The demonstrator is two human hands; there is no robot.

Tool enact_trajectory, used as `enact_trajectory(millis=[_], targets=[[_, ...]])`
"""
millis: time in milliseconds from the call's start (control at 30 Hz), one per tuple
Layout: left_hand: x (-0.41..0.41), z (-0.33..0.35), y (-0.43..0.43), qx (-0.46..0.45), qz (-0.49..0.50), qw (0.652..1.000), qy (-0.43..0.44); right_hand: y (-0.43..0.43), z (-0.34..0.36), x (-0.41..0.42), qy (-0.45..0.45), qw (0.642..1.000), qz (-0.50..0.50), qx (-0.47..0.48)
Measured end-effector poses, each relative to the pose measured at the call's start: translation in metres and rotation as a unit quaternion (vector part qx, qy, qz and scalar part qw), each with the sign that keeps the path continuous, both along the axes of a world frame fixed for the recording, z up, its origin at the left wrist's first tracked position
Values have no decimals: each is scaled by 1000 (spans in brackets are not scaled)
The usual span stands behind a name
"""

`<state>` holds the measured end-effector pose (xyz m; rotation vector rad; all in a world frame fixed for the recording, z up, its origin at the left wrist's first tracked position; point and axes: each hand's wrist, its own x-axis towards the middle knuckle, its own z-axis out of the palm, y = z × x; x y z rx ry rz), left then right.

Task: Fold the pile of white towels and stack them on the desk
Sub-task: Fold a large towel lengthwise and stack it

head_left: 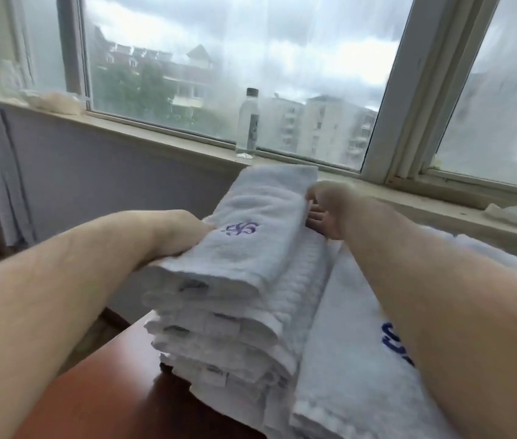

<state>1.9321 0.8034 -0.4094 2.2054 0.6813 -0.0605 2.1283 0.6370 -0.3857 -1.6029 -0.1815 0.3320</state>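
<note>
Fingers of the left hand (178,236) curl under one edge of the folded towel (250,236), those of the right hand (330,213) meet its opposite edge, grip too blurred to tell, apparently to square it between them atop the stack (235,337) just below on the worktop (124,391)

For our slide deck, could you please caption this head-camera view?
Left hand and right hand hold a folded towel on top of the towel stack on the desk.

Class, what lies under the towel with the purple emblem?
Under the emblem towel sits a stack of folded white towels on the wooden desk. The desk surface beneath the stack is covered.
</note>
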Motion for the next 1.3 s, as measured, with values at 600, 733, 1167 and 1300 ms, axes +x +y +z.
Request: enact_trajectory(millis=[600,733,1167,1300], targets=[[-2,13,-24,138,-46,988,-52,-29,-11,24,-64,993,-99,11],[-5,15,-34,191,-2,979,-68,-21,-9,25,-105,980,-103,-135],[1,-15,-69,216,-113,967,-79,-6,-13,12,-265,851,87,-446],[-3,4,-84,334,-109,936,-3,-47,0,-29,-289,841,106,-444]])
